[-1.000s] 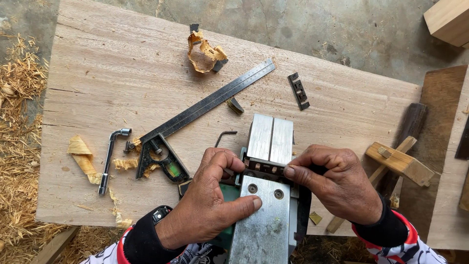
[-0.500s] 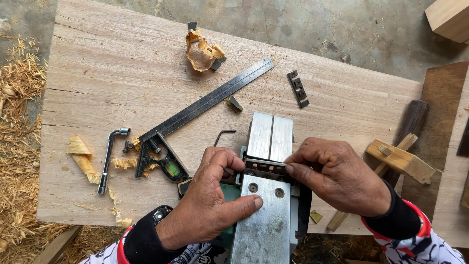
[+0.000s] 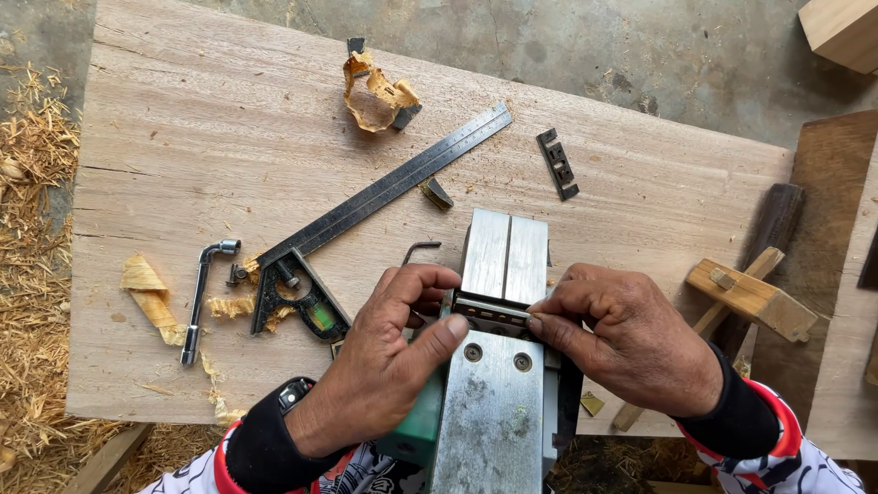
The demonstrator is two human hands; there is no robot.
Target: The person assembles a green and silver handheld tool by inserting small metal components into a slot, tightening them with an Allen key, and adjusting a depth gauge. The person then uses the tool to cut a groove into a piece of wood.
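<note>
Between both thumbs | blade (image 3: 489,314) on planer (image 3: 498,402) | fingers (image 3: 549,320) pinching ends

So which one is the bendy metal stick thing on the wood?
Start at the big pale wooden board and look along its left side, left of the black combination square. There lies the silver L-shaped socket wrench, beside a curled wood shaving. It is the only shiny round rod with a bent top end.

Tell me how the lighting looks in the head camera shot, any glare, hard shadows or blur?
Head view: soft, even daylight, only faint shadows under the left hand and right hand; mild sheen, no blown-out glare, on the planer sole and steel rule; sharp throughout, no motion blur.
</note>
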